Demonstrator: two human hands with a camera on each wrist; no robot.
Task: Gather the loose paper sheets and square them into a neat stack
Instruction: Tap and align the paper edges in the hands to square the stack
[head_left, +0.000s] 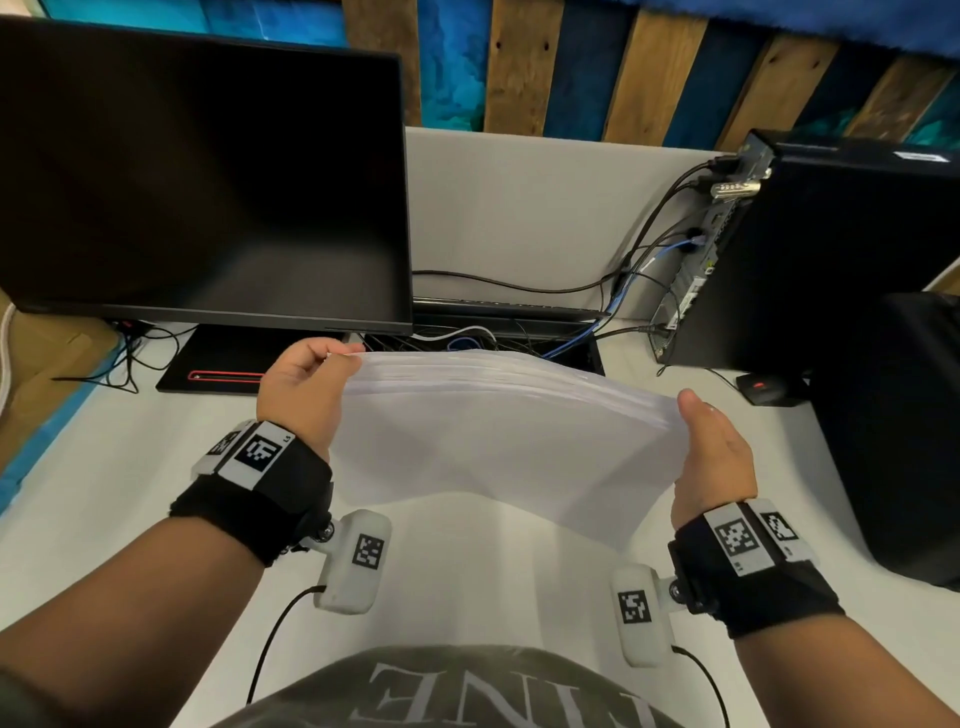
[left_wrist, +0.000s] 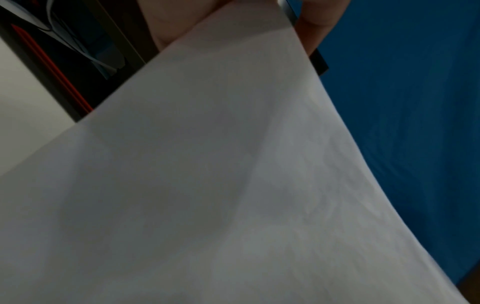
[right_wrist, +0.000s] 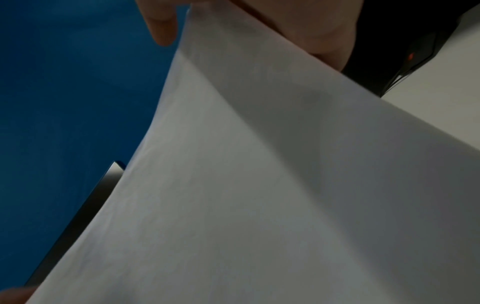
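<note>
**Two hands, one stack of paper held above the tabletop**

Both hands hold a stack of white paper sheets (head_left: 498, 426) upright over the white tabletop (head_left: 104, 509), in front of a dark monitor (head_left: 197, 171). The left hand (head_left: 304, 387) grips the stack's left edge, fingers curled round the top corner; the right hand (head_left: 714, 457) clasps the right edge, thumb laid along the near face. Seen from the head camera, the sheets' top edges are fanned in thin layers rather than flush, and a black computer tower (head_left: 831, 249) with trailing cables (head_left: 639, 260) stands to the right. The wrist cameras show none of that layering: each is nearly filled by the shaded face of the paper. The left wrist view catches a fingertip (left_wrist: 315, 22) behind the stack's edge. The right wrist view shows a small black device (right_wrist: 413, 59) with a red light on the tabletop.
</note>
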